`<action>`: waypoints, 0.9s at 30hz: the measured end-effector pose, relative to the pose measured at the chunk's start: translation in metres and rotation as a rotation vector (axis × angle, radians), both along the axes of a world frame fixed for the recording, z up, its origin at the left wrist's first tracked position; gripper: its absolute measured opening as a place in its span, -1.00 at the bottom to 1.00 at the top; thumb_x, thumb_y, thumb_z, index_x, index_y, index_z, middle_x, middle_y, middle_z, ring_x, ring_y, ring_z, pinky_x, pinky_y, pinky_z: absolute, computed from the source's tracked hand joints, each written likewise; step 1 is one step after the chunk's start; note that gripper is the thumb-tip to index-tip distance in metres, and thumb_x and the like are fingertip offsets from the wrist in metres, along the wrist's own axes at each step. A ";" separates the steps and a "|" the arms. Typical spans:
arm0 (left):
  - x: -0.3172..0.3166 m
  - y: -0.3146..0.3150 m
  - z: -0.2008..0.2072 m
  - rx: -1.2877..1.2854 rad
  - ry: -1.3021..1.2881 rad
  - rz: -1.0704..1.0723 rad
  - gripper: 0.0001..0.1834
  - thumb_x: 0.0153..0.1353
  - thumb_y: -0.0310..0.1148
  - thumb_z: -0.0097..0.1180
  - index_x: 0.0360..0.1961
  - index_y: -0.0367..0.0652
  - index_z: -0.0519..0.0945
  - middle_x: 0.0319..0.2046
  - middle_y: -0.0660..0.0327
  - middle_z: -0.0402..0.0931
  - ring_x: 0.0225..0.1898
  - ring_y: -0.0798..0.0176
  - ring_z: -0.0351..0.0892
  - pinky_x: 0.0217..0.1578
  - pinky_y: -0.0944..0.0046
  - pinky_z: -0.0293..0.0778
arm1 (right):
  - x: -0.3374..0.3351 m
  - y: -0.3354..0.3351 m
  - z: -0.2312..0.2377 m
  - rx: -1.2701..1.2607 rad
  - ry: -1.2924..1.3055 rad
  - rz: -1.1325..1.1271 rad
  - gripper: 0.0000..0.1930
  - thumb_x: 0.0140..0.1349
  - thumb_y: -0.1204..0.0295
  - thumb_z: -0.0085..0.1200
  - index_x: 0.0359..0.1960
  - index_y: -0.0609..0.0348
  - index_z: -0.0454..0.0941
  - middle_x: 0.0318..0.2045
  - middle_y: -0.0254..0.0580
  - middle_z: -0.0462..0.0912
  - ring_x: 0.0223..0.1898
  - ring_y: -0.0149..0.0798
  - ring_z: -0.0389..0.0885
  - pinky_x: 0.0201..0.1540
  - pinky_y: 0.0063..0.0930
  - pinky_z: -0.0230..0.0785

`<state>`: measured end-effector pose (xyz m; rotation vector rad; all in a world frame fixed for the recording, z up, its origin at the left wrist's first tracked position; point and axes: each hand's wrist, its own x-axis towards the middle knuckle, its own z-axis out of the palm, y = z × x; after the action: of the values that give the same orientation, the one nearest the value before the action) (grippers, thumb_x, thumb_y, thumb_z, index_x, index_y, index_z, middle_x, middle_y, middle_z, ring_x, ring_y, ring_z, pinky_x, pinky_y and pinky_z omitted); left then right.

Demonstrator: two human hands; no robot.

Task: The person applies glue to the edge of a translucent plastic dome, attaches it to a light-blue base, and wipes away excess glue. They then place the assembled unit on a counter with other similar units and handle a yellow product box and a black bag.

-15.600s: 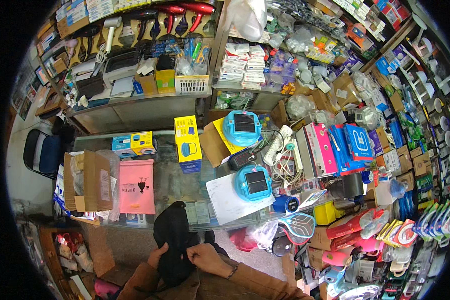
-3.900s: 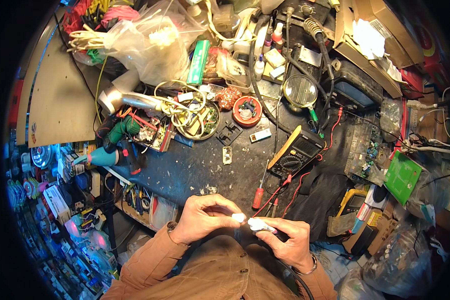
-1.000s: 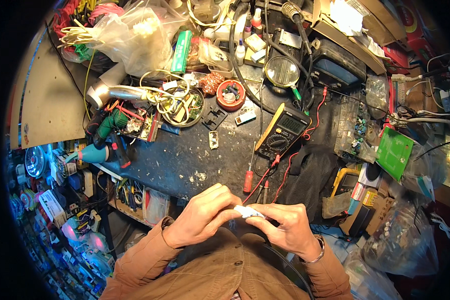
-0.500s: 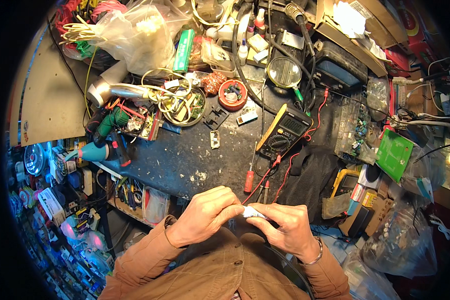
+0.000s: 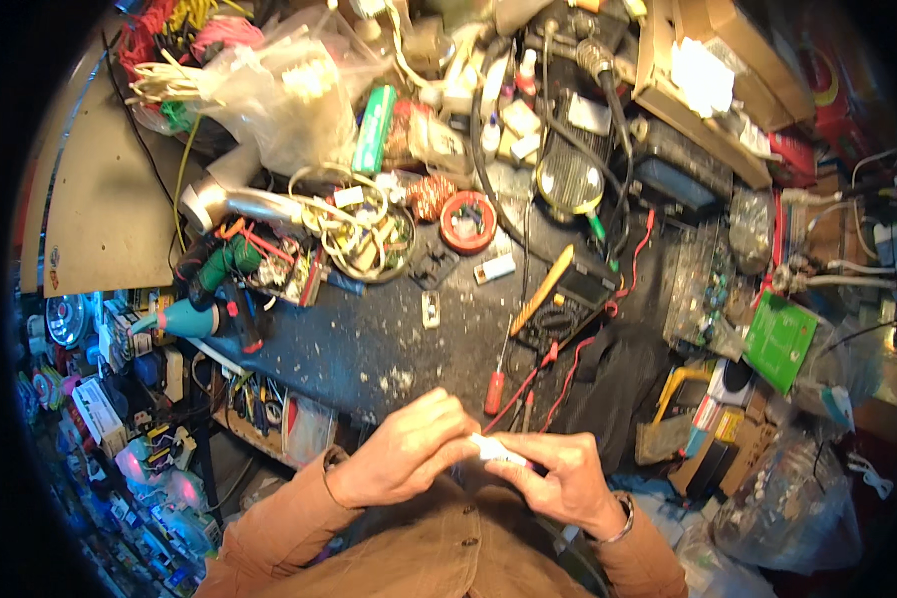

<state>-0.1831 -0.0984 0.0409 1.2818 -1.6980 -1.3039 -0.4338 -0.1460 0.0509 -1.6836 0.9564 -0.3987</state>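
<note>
Just off the near edge of the bench, both my hands are closed on a small white piece, too blurred and covered to tell its kind. My left hand pinches its left end between thumb and fingertips. From the other side, my right hand grips it with thumb and bent forefinger. Beyond them stands a yellow-edged multimeter, with red test leads running toward me. A red-handled screwdriver lies close ahead of my fingers. Farther up the bench lies a small pale circuit board.
A red round tub and a tin with cables stand at the back. To the left lies a blue-green cone-shaped tool. A magnifying lamp stands behind the multimeter. At right are a green board and plastic bags.
The bench things sit slightly lower in the picture, as the view has tipped. My hands stay together, and a little more of the white piece shows between them.
</note>
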 end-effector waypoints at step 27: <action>0.073 0.069 -0.157 0.264 -0.376 0.643 -0.67 0.05 -0.50 0.65 -0.33 -0.20 0.64 -0.41 0.15 0.51 -0.28 -0.03 0.51 -0.17 0.00 0.51 | 0.102 -0.218 -0.039 -0.494 0.137 -0.636 -0.84 0.48 0.48 0.38 -0.04 0.29 0.68 -0.33 -0.30 0.78 -0.32 -0.50 0.66 -0.17 -0.51 0.55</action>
<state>-0.1100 -0.0293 -0.1164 2.1136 -1.1808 -0.9483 -0.3320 -0.3639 0.0121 -1.8230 1.5940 -1.0165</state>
